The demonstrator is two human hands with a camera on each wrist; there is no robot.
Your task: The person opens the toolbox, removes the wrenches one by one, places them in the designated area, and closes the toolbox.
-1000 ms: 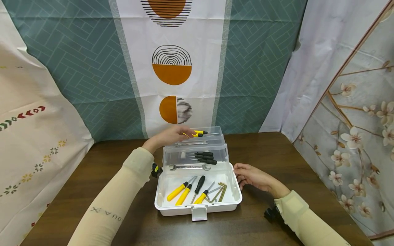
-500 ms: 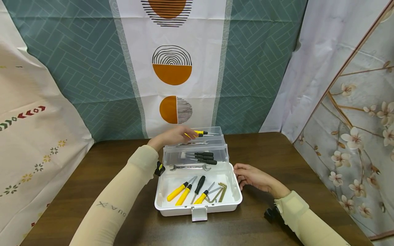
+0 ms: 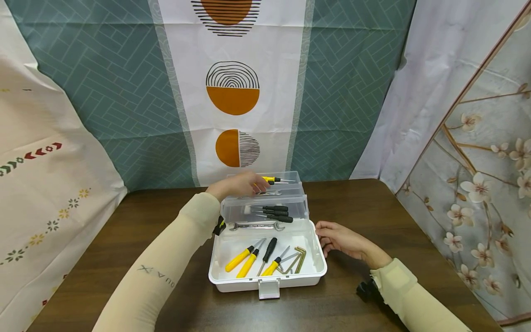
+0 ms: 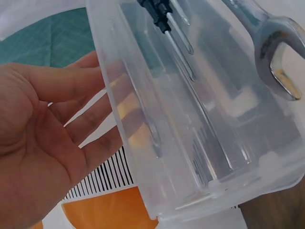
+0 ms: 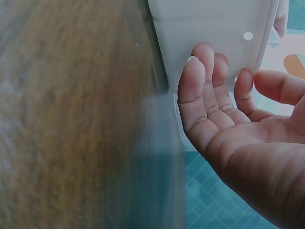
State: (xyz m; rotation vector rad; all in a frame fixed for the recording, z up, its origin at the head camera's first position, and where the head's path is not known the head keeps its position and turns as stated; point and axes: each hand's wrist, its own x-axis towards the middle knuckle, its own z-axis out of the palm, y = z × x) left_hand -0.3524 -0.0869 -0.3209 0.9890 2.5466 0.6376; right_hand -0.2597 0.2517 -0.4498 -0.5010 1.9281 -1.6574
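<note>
A white toolbox (image 3: 211, 272) stands with its translucent trays raised in tiers at the back. My left hand (image 3: 238, 184) reaches over the top tray (image 3: 292, 176), beside yellow screwdrivers (image 3: 270, 179) and a wrench (image 3: 269, 192). In the left wrist view its fingers extend behind the frosted wall, blurring the fingertips; nothing is plainly held. At the toolbox's right side, my right hand (image 3: 342, 240) grips the rim between thumb and index finger, other fingers bent near the outer wall. The lower tray holds black screwdrivers (image 3: 278, 213) and a double-ended wrench (image 3: 253, 226).
In the toolbox base lie yellow-handled screwdrivers (image 3: 238, 259), a black screwdriver (image 3: 270, 249) and brass-coloured hex keys (image 3: 300, 263). A latch flap (image 3: 268, 289) hangs at the front. The brown table (image 3: 348, 198) meets a patterned cloth backdrop (image 3: 348, 92) behind.
My left hand has shifted a little to the right and down over the top tray, now covering part of the wrench there. The right hand and toolbox have stayed in place.
</note>
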